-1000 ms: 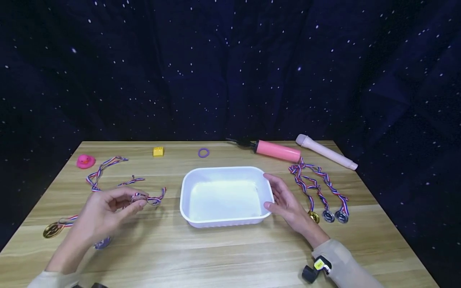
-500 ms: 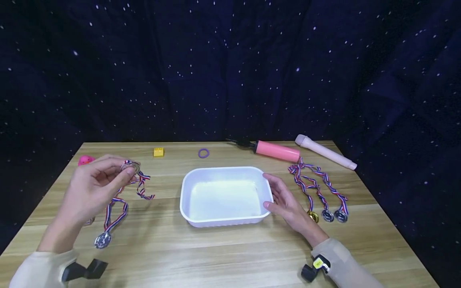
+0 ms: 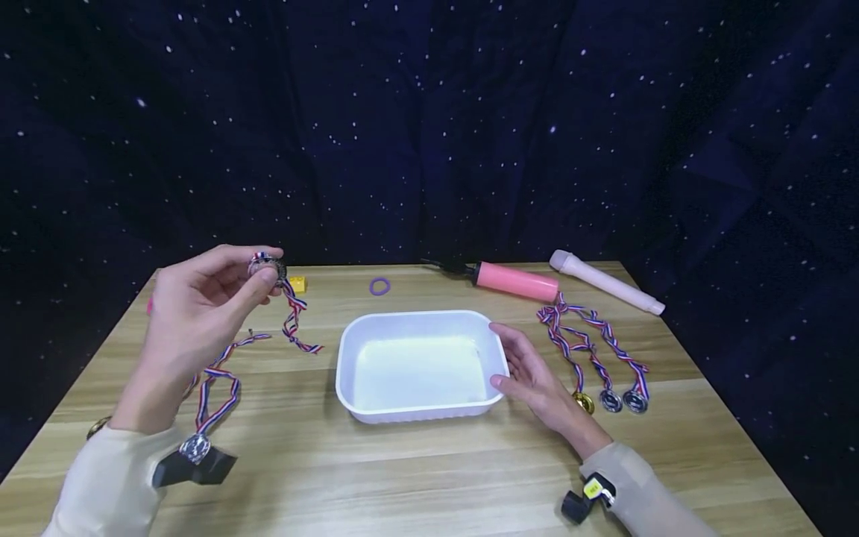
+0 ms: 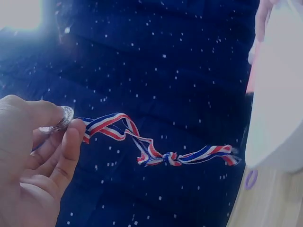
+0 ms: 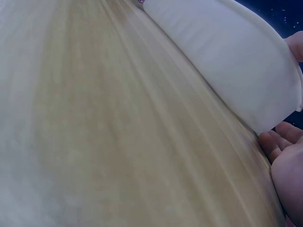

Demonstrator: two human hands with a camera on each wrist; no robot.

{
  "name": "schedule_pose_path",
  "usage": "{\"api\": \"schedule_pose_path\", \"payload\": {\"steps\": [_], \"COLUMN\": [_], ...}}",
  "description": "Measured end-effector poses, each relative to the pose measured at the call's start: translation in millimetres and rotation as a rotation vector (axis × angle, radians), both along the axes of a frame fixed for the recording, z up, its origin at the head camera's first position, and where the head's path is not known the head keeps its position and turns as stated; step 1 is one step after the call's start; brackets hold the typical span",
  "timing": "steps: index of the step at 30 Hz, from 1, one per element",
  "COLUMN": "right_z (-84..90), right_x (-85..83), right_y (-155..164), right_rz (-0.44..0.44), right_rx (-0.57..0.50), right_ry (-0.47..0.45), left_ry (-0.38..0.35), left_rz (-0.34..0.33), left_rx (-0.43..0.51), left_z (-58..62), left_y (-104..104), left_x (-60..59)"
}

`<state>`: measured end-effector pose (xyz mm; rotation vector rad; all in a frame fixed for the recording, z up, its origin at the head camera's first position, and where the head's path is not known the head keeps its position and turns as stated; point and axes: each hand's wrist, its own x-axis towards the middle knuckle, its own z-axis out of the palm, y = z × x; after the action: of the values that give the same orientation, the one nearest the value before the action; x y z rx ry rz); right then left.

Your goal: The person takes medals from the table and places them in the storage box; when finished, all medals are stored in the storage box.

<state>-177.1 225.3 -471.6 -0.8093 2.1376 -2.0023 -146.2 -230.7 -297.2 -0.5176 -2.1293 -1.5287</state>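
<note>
My left hand (image 3: 201, 306) pinches a silver medal (image 3: 267, 268) between thumb and fingers, raised above the left part of the table. Its red, white and blue ribbon (image 4: 170, 158) dangles with a knot near the end. With my right hand (image 3: 533, 380) I hold the right end of a white plastic basin (image 3: 423, 412), thumb at the rim and fingers along the outer wall. Nothing lies inside the basin. Below my left wrist, another silver medal (image 3: 195, 448) rests on the table with its ribbon, and a gold medal (image 3: 98, 426) is partly hidden by the sleeve.
Three ribboned medals (image 3: 611, 401) lie right of the basin. Along the back are a yellow block (image 3: 297, 284), a purple ring (image 3: 379, 286), a pink hand pump (image 3: 517, 281) and a pale pink toy microphone (image 3: 607, 283). My left hand nearly hides a pink rubber duck.
My left hand has lifted the silver medal up and away from me, first drifting left, then right. Its ribbon now hangs freely. The right hand and basin have stayed put.
</note>
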Motion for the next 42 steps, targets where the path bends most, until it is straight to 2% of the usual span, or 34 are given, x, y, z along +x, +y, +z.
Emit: {"api": "schedule_pose_path", "payload": {"steps": [4,7,14,17,25,32,35,42], "right_z": [0.4,0.5,0.2,0.5,3.6,1.0,0.8,3.6], "right_x": [0.7,3.2,2.7,1.6,2.5,0.9,1.0,1.6], "right_y": [1.2,1.4,0.5,0.4,1.6,1.5,1.1,0.3], "right_rz": [-0.006,-0.011,-0.005,0.0,-0.01,-0.008,-0.008,-0.005], "right_rx": [0.004,0.011,0.014,0.013,0.021,0.021,0.023,0.016], "right_ry": [-0.003,-0.014,-0.006,0.007,0.002,0.003,0.001,-0.002], "left_ry": [0.006,-0.011,-0.065,-0.117,-0.235,-0.341,-0.365,-0.369], "left_rz": [-0.041,-0.052,-0.079,-0.111,-0.223,-0.254,-0.271,-0.28], "left_rx": [0.036,-0.011,-0.146,-0.173,-0.153,-0.202,-0.211,-0.263], "left_z": [0.2,-4.3,-24.2,-32.2,-53.4,-69.6,-75.7,-83.8], "left_y": [14.9,25.5,44.0,48.5,59.0,63.8,64.4,67.7], "left_x": [-5.0,-7.8,-16.5,-20.4,-30.2,-31.6,-31.5,-33.0]}}
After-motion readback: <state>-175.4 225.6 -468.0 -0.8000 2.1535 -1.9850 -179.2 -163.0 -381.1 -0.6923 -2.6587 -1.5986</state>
